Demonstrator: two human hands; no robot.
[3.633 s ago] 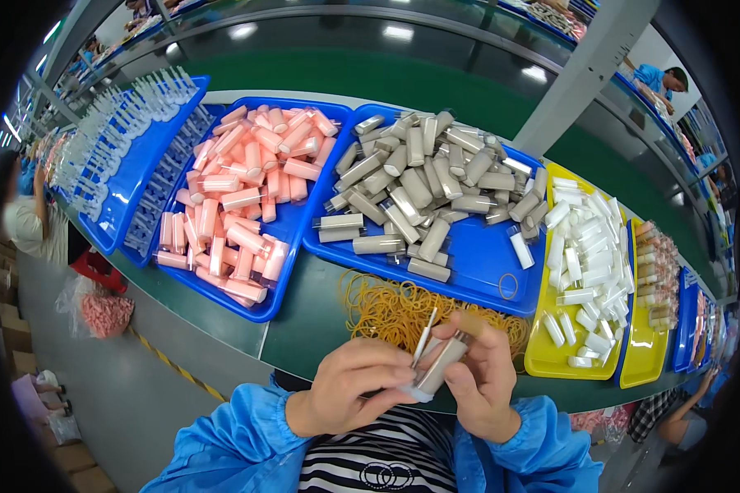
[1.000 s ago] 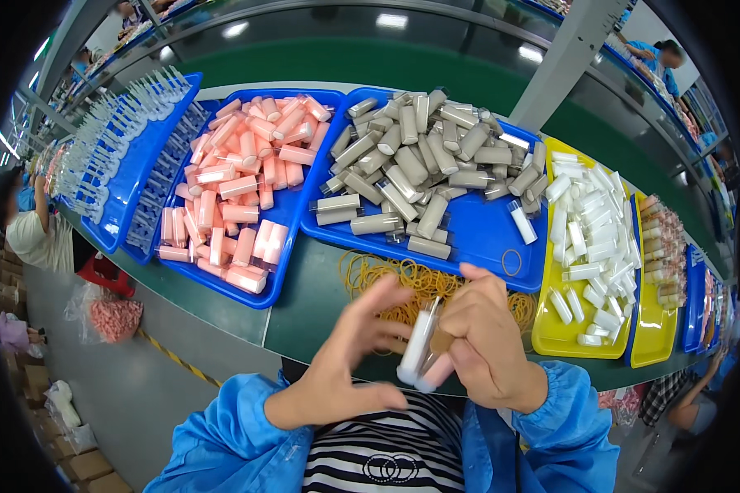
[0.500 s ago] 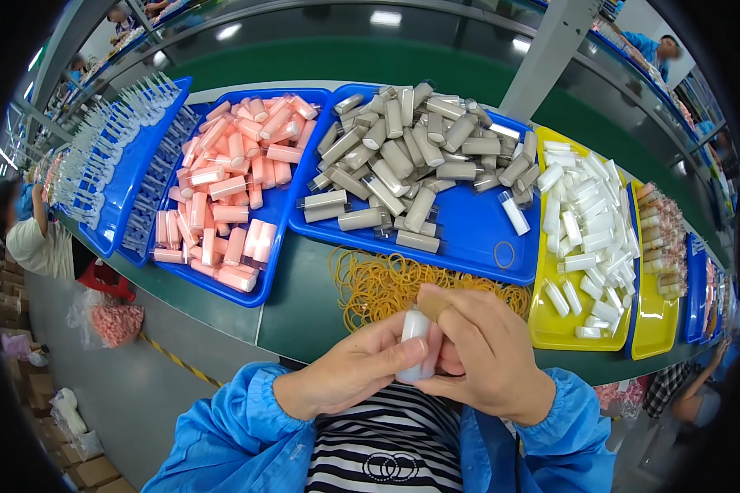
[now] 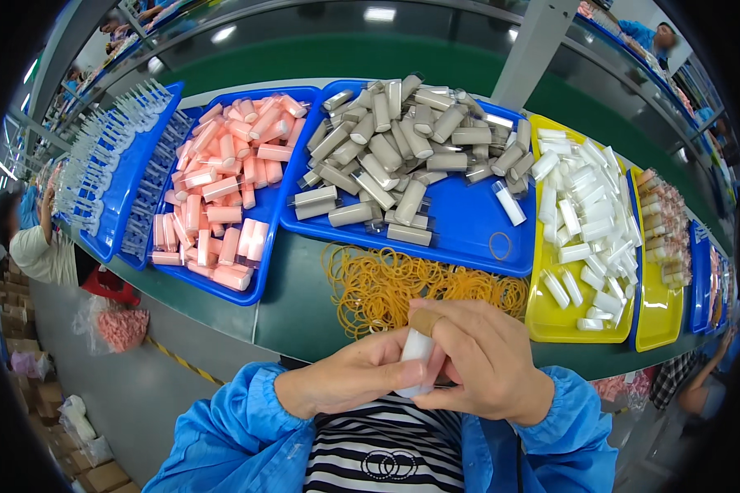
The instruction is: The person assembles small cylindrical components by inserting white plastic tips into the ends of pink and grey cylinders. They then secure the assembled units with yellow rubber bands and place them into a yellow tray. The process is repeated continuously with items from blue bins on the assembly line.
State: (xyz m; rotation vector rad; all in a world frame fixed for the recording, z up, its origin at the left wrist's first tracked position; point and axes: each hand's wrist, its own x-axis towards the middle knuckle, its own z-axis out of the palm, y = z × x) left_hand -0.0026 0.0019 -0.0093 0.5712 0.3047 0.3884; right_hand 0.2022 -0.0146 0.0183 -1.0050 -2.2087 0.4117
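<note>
Close to my body, both hands grip a small white bottle-like cylinder (image 4: pixel 418 352). My left hand (image 4: pixel 345 380) holds its left side, with the thumb lying across the front. My right hand (image 4: pixel 487 355) wraps round the top and right side, its fingers bent over the upper end. A sliver of pink shows beside the white cylinder, mostly hidden by my fingers. Something tan lies round a right finger near the top; I cannot make out what. Just beyond my hands is a loose pile of yellow rubber bands (image 4: pixel 378 287) on the green table (image 4: pixel 292 316).
Blue trays hold pink cylinders (image 4: pixel 222 189) and grey cylinders (image 4: pixel 386 156); a single rubber band (image 4: pixel 500 246) lies in the grey one's tray. At right, a yellow tray (image 4: pixel 551 316) bears white cylinders (image 4: pixel 588 214). Clear spiky parts (image 4: pixel 107 164) fill trays at far left.
My right fingers have shifted slightly over the top of the white cylinder, which leans a little more to the right. Less pink shows beside it. The view has shifted slightly.
</note>
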